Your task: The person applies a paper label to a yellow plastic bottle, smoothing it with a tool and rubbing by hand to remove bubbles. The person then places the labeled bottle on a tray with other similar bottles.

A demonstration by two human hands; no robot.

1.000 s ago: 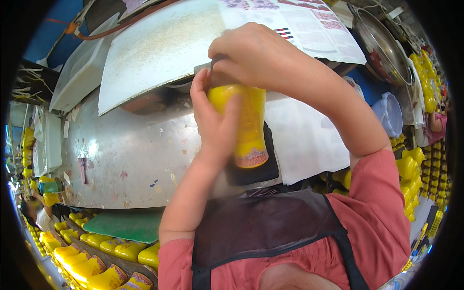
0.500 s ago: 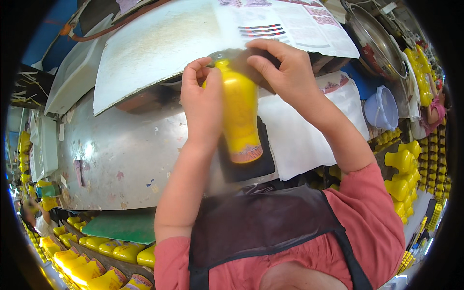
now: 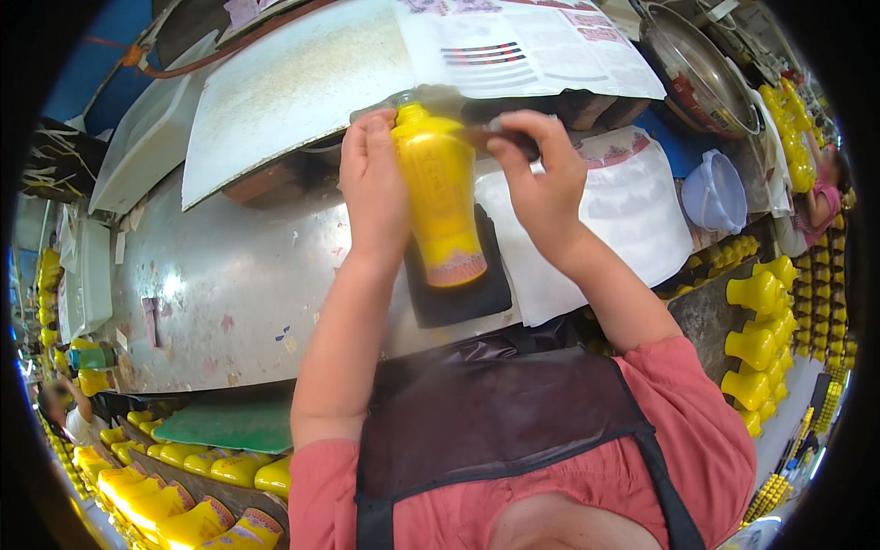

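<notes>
A glossy yellow vase (image 3: 438, 188) with a narrow neck and a patterned pink band at its base lies with its base toward me, on a black pad (image 3: 458, 302). My left hand (image 3: 374, 183) is closed around the left side of its shoulder and neck, with the fingers partly hidden. My right hand (image 3: 550, 174) pinches a dark brown flat piece (image 3: 502, 140), smeared by motion, whose tip is at the right side of the vase's shoulder. Whether the tip touches the vase, I cannot tell. A clear round object at the neck is partly hidden.
White sheets (image 3: 596, 220) with pink patterned decals lie right of the vase. A white board (image 3: 284, 101) overhangs the metal table (image 3: 229, 284). A pale bucket (image 3: 715, 194) and a large metal pan (image 3: 701, 78) stand at right. Several yellow vases (image 3: 756, 344) line both sides.
My right hand has drawn toward me, and the brown piece shows more plainly between its fingers. My left hand stays at the vase. The whole view has shifted slightly.
</notes>
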